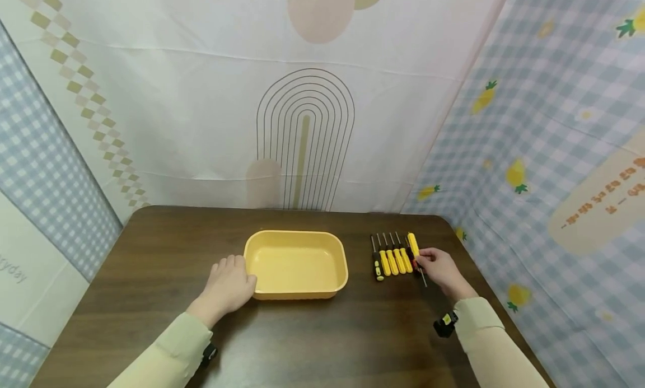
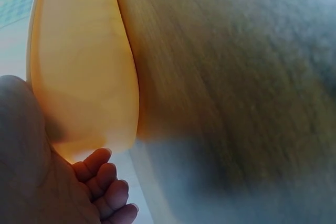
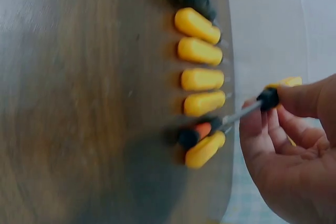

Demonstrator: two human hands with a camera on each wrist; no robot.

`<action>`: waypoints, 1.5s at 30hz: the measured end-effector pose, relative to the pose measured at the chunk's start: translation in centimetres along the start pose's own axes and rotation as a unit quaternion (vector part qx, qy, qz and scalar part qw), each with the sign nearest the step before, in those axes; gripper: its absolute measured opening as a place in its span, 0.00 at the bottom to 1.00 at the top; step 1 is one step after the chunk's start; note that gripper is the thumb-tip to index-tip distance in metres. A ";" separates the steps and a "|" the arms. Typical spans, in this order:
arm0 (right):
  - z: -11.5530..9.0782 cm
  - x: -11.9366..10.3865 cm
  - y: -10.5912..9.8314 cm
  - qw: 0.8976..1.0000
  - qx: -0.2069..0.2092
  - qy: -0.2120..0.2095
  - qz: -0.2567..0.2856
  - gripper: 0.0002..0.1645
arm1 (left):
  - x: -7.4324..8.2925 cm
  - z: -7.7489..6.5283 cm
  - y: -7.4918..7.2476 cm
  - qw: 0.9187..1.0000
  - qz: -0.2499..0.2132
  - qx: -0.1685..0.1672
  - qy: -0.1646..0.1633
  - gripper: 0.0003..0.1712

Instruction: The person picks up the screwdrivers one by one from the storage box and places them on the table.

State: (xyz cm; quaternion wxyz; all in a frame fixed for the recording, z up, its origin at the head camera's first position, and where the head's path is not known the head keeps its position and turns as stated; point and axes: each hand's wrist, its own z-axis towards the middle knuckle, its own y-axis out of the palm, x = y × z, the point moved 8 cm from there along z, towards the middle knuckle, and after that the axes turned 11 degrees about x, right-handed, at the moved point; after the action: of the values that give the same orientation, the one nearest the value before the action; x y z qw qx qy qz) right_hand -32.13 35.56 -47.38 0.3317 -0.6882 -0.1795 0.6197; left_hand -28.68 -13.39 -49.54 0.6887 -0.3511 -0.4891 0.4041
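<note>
At the left end of the yellow plastic basin [image 1: 297,267], my left hand [image 1: 229,284] grips the rim; in the left wrist view the curled fingers [image 2: 107,192] lie against its outer wall. My right hand [image 1: 439,269] pinches a screwdriver [image 1: 413,244] with a yellow handle and a black collar, its metal shaft pointing down toward me. Beneath it several other screwdrivers [image 1: 395,261] lie in a row, mostly yellow-handled. A black and yellow one [image 1: 378,267] ends the row on the left, and one with a red and black handle [image 3: 202,130] lies near the right end.
Everything sits on a dark brown wooden table [image 1: 312,343]. White patterned cloth [image 1: 211,125] hangs behind it, with blue checked cloth [image 1: 534,113] on the right side. The basin stands upright left of the screwdrivers.
</note>
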 end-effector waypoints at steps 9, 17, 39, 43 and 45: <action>0.4 4.3 -2.0 0.997 0.043 0.050 -0.043 0.24 | -0.4 -0.3 -0.2 1.000 -0.009 0.004 -0.003 0.13; 0.6 6.9 -1.9 0.995 0.049 0.073 -0.049 0.19 | -0.1 -0.3 -0.4 1.000 -0.016 0.003 0.003 0.13; 0.4 7.2 -2.5 0.990 0.087 0.066 -0.085 0.18 | -0.5 -0.2 0.2 0.999 -0.032 0.007 -0.003 0.11; 0.0 7.3 -2.7 0.990 0.097 0.068 -0.083 0.19 | -0.4 -0.3 0.2 0.999 -0.032 0.006 -0.003 0.11; 0.1 7.4 -2.8 0.989 0.101 0.070 -0.079 0.18 | -0.3 -0.3 0.2 0.999 -0.035 0.006 -0.003 0.11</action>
State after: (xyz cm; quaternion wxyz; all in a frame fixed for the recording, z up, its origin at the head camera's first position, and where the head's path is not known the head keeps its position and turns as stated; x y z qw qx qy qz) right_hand -30.47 42.49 -50.92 0.4590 -0.6766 -0.1465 0.5569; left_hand -28.49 -13.62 -49.90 0.7031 -0.3289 -0.5005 0.3834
